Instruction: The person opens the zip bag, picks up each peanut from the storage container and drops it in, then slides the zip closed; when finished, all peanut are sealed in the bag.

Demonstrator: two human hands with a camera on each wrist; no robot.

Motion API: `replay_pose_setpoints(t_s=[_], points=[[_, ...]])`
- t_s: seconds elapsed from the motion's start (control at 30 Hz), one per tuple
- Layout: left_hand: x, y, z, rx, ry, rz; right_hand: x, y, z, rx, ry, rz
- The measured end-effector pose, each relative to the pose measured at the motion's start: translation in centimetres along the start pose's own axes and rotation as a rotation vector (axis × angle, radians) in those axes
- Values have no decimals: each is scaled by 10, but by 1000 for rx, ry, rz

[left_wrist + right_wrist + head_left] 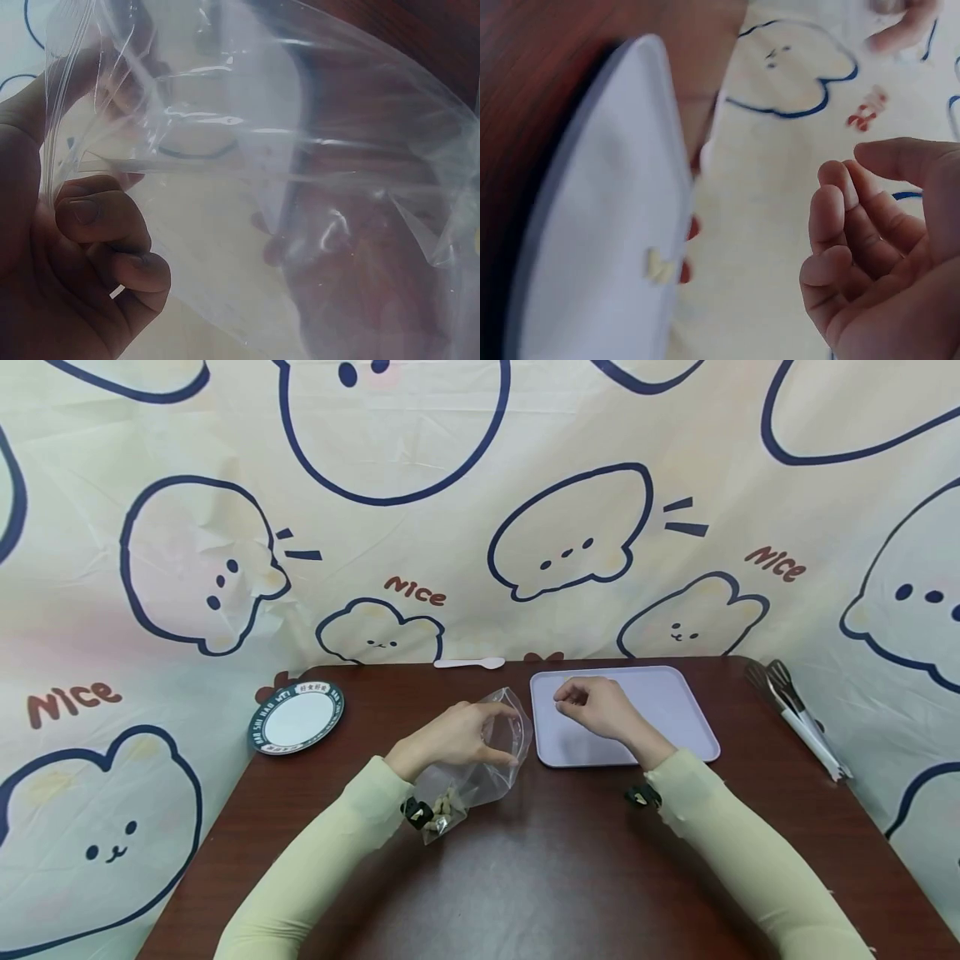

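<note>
A clear zip-top plastic bag hangs from my left hand, which grips it at its spread mouth. In the left wrist view, the zip strip runs between the thumb and the curled fingers. Small tan pieces lie bunched in the bag's bottom corner. My right hand hovers over the pale lilac tray, its fingers loosely bent and the thumb tip near the index finger. Nothing shows between those fingertips in the right wrist view. One small pale-yellow piece lies on the tray there.
A green-rimmed white plate sits at the table's back left. Along the back edge lies a white plastic spoon. Tongs and a whisk rest at the right edge. A printed cloth hangs behind the brown table.
</note>
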State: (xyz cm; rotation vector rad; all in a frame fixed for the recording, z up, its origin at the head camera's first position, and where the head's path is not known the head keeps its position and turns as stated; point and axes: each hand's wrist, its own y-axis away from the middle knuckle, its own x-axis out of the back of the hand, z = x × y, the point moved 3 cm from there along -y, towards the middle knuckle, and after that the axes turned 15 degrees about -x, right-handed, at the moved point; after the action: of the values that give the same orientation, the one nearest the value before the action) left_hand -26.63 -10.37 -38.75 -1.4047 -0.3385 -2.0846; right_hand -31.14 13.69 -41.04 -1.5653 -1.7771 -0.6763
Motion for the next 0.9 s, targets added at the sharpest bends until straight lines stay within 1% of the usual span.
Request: replay_pose_setpoints(t_s=[0.17,0.3,0.43,0.6,0.77,0.9], points=[[0,1,-1,15,18,1,-7,-19,27,-52,50,40],[0,1,-2,20,24,0,-13,-31,46,-104,90,38],[0,2,-2,10,18,-2,-16,-40,59,-151,114,24],[1,2,-1,5,12,0,-19,-49,68,-190,129,28],[1,2,-1,5,14,-1,-25,-58,74,-182,165,30],[1,2,-1,2,15,1,-30,-65,78,-175,190,9]])
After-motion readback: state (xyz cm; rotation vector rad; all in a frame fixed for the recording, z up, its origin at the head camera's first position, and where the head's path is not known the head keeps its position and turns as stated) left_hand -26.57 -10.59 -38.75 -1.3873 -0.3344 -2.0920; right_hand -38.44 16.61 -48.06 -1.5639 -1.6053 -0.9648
